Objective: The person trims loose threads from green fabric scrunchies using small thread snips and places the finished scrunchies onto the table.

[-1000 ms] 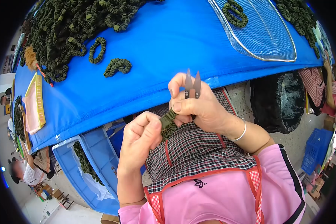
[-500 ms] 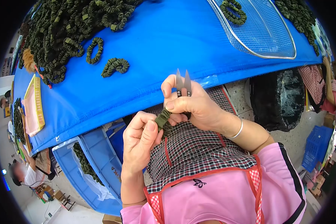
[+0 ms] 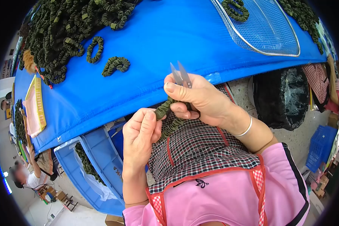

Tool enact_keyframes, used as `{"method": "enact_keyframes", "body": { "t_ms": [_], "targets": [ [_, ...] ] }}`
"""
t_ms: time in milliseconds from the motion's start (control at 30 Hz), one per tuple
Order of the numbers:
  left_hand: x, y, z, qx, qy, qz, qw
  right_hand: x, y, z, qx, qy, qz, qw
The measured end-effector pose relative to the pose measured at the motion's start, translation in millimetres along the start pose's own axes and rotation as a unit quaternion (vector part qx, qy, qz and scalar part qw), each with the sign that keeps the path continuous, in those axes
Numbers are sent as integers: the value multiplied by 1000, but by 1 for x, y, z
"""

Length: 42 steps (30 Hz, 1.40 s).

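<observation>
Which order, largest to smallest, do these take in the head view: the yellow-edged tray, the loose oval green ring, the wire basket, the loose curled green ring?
1. Wire basket
2. Yellow-edged tray
3. Oval ring and curled ring: too alike to rank.

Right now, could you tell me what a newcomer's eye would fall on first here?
Likely the bright blue table cover, with dark green fabric rings heaped at its far left. Then the snips in the right hand, blades pointing away from the body, and the green ring that the left hand pinches.
</observation>
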<state>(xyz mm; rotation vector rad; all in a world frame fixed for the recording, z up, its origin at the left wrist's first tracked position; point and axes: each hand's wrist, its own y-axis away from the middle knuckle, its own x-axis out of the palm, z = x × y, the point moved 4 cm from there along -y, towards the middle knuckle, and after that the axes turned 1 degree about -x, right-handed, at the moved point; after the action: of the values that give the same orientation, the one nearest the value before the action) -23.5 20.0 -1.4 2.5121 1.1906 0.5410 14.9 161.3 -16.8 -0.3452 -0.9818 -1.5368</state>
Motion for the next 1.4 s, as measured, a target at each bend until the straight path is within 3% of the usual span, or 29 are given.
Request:
{"method": "enact_keyframes", "body": {
  "t_ms": [233,333,433,467,567,633,833,967,1067,1200,1367,1400],
  "targets": [
    [0,0,5,-17,25,13,999,-2,2,-3,25,13,-9,1000],
    [0,-1,4,-3,22,-12,1000,6,5,3,-43,136,3,990],
    [-6,-3,6,-2,24,20,1000,8,0,-1,-205,320,40,924],
    [-4,-4,5,-3,73,27,997,5,3,-3,-111,268,22,957],
    [2,-8,3,-3,196,61,979,1,5,4,-111,231,-30,966],
    [10,-9,-2,-12,184,3,983,0,3,3,-146,212,-37,966],
    [-10,-10,14,16,254,94,962,0,9,10,-142,135,-47,980],
    [-3,-5,5,-50,106,41,992,-2,10,14,-161,150,-45,975],
    [-5,-4,9,-18,28,16,999,4,10,5,-172,204,-46,963],
    [-4,3,11,-4,-12,24,1000,-2,13,15,-206,163,-74,962],
    [-13,10,4,71,12,-4,997,13,6,12,-204,188,13,961],
    [-24,16,-1,109,-45,-59,991,13,2,10,-259,276,51,924]
  ]
}}
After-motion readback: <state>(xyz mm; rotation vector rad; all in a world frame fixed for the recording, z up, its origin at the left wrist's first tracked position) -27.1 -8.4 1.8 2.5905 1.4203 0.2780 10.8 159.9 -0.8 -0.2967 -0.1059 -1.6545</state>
